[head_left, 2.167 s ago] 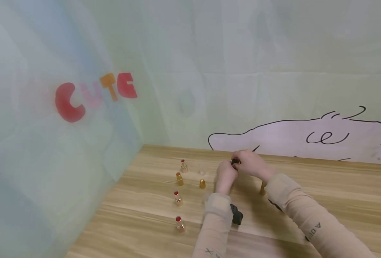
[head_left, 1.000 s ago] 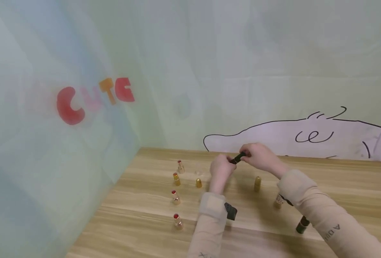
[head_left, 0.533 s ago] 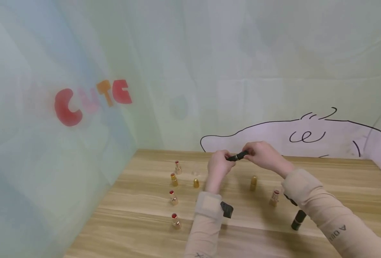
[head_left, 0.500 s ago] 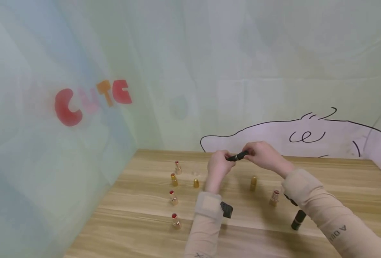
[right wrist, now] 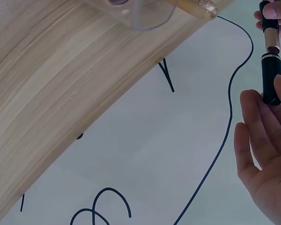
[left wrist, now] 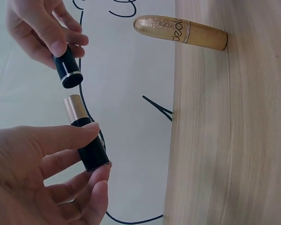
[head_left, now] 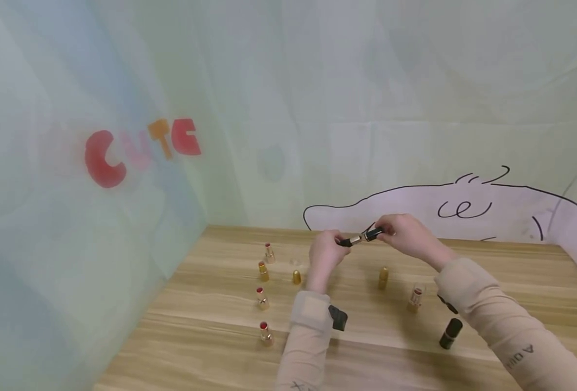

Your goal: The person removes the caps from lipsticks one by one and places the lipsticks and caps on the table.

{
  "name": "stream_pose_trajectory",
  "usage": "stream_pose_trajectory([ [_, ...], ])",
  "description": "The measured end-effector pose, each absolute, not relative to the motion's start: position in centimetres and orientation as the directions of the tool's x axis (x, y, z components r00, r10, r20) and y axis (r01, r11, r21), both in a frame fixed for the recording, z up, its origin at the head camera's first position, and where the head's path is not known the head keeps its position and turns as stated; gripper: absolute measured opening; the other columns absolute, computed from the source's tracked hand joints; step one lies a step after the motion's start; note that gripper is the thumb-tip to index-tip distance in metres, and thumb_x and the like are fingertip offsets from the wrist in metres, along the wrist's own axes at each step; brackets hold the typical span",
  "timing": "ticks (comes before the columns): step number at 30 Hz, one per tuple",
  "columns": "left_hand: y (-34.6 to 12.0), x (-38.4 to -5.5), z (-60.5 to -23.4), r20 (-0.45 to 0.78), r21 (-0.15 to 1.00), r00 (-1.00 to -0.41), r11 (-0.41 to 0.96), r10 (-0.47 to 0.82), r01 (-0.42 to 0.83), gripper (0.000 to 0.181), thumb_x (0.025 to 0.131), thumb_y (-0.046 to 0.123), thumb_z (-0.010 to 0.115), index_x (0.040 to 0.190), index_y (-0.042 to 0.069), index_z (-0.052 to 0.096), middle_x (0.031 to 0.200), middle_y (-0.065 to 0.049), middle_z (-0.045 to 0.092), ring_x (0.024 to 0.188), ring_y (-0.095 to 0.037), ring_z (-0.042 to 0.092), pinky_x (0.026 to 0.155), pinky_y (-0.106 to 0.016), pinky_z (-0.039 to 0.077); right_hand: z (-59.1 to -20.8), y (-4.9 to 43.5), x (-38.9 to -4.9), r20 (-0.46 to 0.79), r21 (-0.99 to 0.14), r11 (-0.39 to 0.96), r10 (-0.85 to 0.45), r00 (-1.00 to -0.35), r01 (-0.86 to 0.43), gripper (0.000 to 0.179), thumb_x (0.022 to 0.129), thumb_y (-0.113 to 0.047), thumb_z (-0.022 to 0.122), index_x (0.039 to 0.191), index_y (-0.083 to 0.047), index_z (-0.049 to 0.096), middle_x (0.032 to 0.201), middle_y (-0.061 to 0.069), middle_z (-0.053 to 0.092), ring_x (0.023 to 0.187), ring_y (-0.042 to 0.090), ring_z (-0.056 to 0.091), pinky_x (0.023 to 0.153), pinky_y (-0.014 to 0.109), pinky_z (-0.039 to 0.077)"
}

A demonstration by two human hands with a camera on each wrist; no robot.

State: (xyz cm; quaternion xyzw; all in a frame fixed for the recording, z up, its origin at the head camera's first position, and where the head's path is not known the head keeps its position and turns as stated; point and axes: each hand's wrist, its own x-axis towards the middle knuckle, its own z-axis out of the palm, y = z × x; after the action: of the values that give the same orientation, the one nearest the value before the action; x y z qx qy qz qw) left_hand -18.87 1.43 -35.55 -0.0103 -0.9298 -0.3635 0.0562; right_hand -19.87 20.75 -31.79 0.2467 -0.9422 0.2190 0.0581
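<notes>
Over the back of the table, my left hand [head_left: 324, 256] pinches the black base of a lipstick [left wrist: 91, 149] between thumb and fingers. Its gold inner tube [left wrist: 75, 108] is exposed and points at the cap. My right hand [head_left: 407, 239] grips the black lipstick cap [left wrist: 68, 71] by its closed end. In the left wrist view a narrow gap separates the cap's rim from the tube. Below the right hand, a closed gold lipstick [head_left: 383, 278] stands on the table.
Four uncapped lipsticks would be several in a left-hand row, including a gold one [head_left: 264, 271] and a front one [head_left: 266, 334]. A gold cap [head_left: 296, 277] stands beside them. At right stand a clear-capped lipstick [head_left: 415, 301] and a closed black lipstick [head_left: 450, 334]. Wall fabric borders the wooden table [head_left: 210, 309].
The black cap has come off the lipstick in my hands; the right hand moved right with it, baring the gold tube. Earlier the two parts were together, and the hands were closer.
</notes>
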Motion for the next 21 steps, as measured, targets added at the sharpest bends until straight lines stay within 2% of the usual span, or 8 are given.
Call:
stream_pose_trajectory([
  [7,1.2,-18.8,-36.0,0.108,0.685,-0.994,0.727,-0.028,0.054,0.015,0.077,0.015,0.078,0.09,0.01,0.072,0.087,-0.005,0.073,0.072,-0.017,0.062,0.059,-0.024,0.04,-32.0,21.3,-20.1,0.185,-0.369,0.8,-0.435,-0.881,-0.473,0.017,0.087,-0.007,0.067,0.101,0.002,0.067,0.084,0.011,0.07,0.073,0.018,0.062,0.068,0.037,0.052],
  [15,2.4,-18.9,-37.1,0.133,0.7,-0.991,0.708,-0.002,0.093,0.017,0.076,0.011,0.078,0.089,0.006,0.07,0.088,-0.008,0.073,0.079,-0.022,0.065,0.071,-0.029,0.048,-33.3,22.1,-20.2,0.139,-0.34,0.822,-0.437,-0.889,-0.457,0.014,0.085,-0.007,0.068,0.097,0.0,0.069,0.076,0.005,0.065,0.066,0.015,0.054,0.061,0.031,0.045],
  [21,3.5,-18.6,-38.2,0.105,0.726,-0.994,0.686,-0.033,0.054,0.016,0.074,0.007,0.078,0.085,0.005,0.067,0.084,-0.007,0.07,0.076,-0.02,0.061,0.069,-0.03,0.048,-34.7,22.1,-20.1,0.105,-0.327,0.828,-0.448,-0.888,-0.456,0.014,0.084,-0.008,0.069,0.096,0.0,0.07,0.073,0.004,0.063,0.064,0.014,0.051,0.059,0.027,0.042],
])
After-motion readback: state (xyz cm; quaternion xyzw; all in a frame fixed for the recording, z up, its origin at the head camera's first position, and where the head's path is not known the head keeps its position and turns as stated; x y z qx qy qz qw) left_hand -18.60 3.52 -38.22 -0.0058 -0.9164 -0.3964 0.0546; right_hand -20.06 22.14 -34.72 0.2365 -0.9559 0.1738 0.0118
